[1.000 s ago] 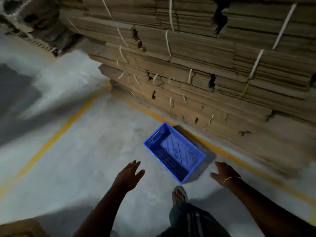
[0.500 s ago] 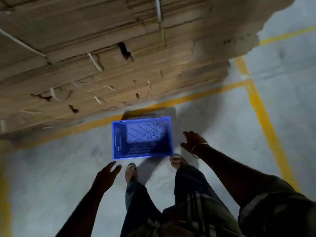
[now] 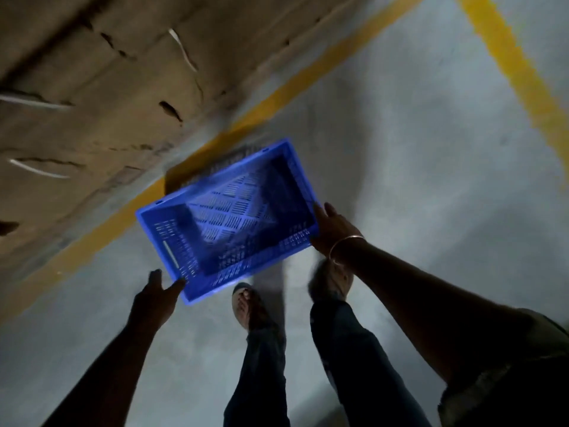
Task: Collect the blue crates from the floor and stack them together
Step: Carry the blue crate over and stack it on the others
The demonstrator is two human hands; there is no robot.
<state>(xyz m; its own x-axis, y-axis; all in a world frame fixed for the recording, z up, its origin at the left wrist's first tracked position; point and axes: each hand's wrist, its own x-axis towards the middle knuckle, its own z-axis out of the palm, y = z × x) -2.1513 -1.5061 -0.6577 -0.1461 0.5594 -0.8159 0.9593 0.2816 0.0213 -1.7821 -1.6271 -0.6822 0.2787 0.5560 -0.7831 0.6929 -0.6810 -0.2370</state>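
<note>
One blue slotted plastic crate point(image 3: 228, 217) sits empty on the grey floor, skewed, just in front of my feet. My right hand point(image 3: 334, 231), with a thin bangle at the wrist, holds the crate's right short end, thumb at the rim. My left hand point(image 3: 157, 298) reaches toward the crate's near-left corner with straight fingers, and the fingertips just touch the wall. Motion blur hides whether the crate has left the floor.
A tall stack of strapped flat cardboard point(image 3: 92, 87) fills the upper left, close behind the crate. Yellow floor lines point(image 3: 277, 97) run along the stack's foot and off to the upper right. My sandalled feet point(image 3: 246, 306) stand right below the crate.
I have bent closer over the crate. My right hand went from hovering beside it to holding its right end, and my left hand came forward to touch the near-left corner.
</note>
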